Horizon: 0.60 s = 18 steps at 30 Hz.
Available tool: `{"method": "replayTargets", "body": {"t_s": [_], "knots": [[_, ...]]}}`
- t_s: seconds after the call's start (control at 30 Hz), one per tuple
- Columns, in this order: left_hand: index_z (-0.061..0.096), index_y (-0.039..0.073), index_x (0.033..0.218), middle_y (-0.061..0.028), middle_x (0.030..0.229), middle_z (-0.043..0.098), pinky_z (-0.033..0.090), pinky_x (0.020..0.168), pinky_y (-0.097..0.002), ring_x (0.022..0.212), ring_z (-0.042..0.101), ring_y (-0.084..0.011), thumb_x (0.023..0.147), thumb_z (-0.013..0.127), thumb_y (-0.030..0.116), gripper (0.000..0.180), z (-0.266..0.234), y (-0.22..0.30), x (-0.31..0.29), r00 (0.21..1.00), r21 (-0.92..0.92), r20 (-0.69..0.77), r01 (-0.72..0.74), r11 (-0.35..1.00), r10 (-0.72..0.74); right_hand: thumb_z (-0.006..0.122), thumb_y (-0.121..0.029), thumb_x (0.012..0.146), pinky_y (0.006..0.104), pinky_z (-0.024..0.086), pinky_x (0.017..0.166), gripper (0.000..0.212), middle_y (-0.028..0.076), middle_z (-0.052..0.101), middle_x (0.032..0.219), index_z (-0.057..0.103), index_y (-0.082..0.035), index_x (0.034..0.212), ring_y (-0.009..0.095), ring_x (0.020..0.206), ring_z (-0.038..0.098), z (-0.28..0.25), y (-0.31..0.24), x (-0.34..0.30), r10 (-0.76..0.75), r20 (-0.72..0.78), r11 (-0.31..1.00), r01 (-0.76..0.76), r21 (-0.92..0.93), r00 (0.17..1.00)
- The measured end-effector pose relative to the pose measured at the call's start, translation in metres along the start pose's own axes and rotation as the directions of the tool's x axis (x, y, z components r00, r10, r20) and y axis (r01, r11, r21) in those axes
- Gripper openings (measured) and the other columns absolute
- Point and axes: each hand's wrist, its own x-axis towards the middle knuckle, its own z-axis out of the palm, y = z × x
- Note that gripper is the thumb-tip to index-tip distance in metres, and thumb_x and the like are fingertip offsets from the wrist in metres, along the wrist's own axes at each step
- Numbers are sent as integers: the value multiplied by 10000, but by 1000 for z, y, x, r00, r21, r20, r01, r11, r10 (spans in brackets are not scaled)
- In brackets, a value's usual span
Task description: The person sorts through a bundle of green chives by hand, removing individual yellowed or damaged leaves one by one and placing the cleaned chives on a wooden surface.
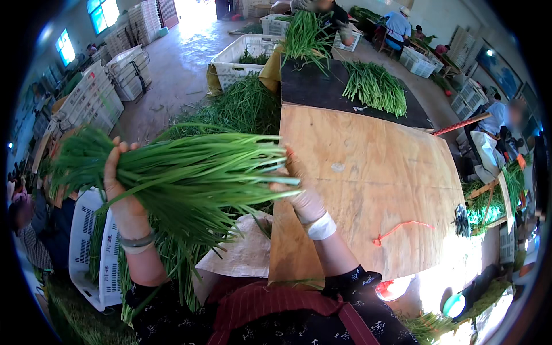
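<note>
A large loose bunch of garlic chives is stretched sideways in front of me, with its leafy tips to the left and pale stem ends to the right. My left hand is wrapped round the leafy part from below, thumb up. At the stem ends, my right hand has its fingers closed about the white tips, partly hidden by them. Both are held above the left edge of the wooden board. On that board lies a thin red tie, away from both hands.
A bundle of chives lies on the black tabletop beyond the board; a co-worker stands behind it. Heaped chives sit left of the table. White plastic crates stand at left. More people work at the far right.
</note>
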Motion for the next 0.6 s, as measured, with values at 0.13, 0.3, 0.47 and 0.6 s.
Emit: {"method": "replayTargets", "body": {"t_s": [0.13, 0.3, 0.47, 0.6], "knots": [[555, 47, 955, -29, 857, 582, 435, 865, -349, 904, 525, -180, 852, 532, 111, 124, -23, 26, -5, 998, -16, -54, -32, 999, 31, 756, -251, 666, 363, 395, 932, 955, 174, 292, 1382, 163, -55, 1389, 288, 1107, 480, -20, 25, -17, -56, -58, 911, 27, -412, 997], [542, 57, 941, -57, 905, 568, 427, 878, -350, 908, 534, -171, 867, 505, 125, 107, -38, 29, -34, 988, 70, -135, -70, 995, 79, 699, -368, 681, 412, 362, 948, 816, 185, 341, 1335, 296, -107, 1341, 349, 1156, 412, -74, 83, -23, -72, -368, 556, -269, -786, 927], [564, 54, 1041, -60, 960, 602, 464, 860, -350, 933, 556, -161, 870, 506, 148, 204, -53, 26, -55, 921, 435, -240, -182, 882, 308, 642, -419, 702, 454, 334, 938, 713, 93, 407, 1295, 369, -150, 1303, 292, 1169, 393, -68, 85, -27, -116, -340, 228, -308, -923, 933], [598, 61, 1047, -61, 961, 639, 488, 850, -381, 882, 605, -171, 848, 534, 120, 217, -49, 48, -59, 975, 121, -209, -48, 992, 73, 626, -380, 720, 443, 331, 933, 645, 83, 402, 1296, 404, -146, 1279, 289, 1163, 395, -67, 82, -30, -133, -294, 267, -251, -930, 947]]}}
